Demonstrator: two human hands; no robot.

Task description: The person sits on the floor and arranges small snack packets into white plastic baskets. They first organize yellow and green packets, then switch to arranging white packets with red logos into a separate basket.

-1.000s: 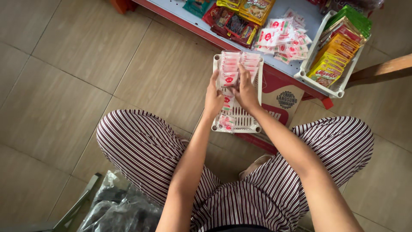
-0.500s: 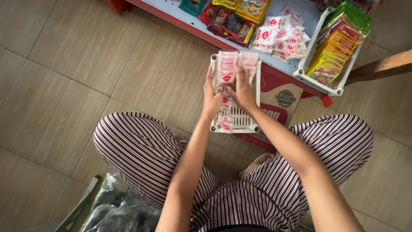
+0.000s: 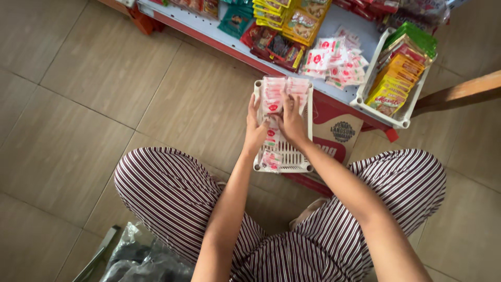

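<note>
Pink-and-white sachets point(image 3: 273, 95), small and flat, stacked on edge in rows at the far end of a white slotted plastic tray point(image 3: 309, 136); a few loose ones lying lower down, near its close end.

Left hand point(image 3: 255, 127): fingers spread and laid along the tray's left side, pressing against the sachet row, thumb turned inward; clamped on nothing, apparently bracing the stack so it stays upright.

Right hand point(image 3: 292, 121): palm down over the middle of the tray, fingers extended onto the sachets and pushing them toward the far end; whether any single sachet is pinched underneath cannot be told. Both hands close together, nearly touching, evidently to square the packets into tidy rows.

Tray: set on top of a red-and-white cardboard carton point(image 3: 334, 137) on the floor, just in front of the knees, within easy reach.

Striped trousers point(image 3: 172, 193), maroon and white, knees spread either side of the tray in a squat.

Low shelf point(image 3: 209, 28), white top with red edge, just beyond the tray: loose heap of matching sachets point(image 3: 336, 62) lying flat, dark red and yellow snack packets point(image 3: 282, 47) beside them.

Second white tray point(image 3: 365, 102) on the shelf's right, filled with yellow and green packets standing in a row.

Wooden rail point(image 3: 459, 94) at right edge. Clear plastic bag of dark contents point(image 3: 141, 258) on the beige tiled floor point(image 3: 78, 104), lower left.
</note>
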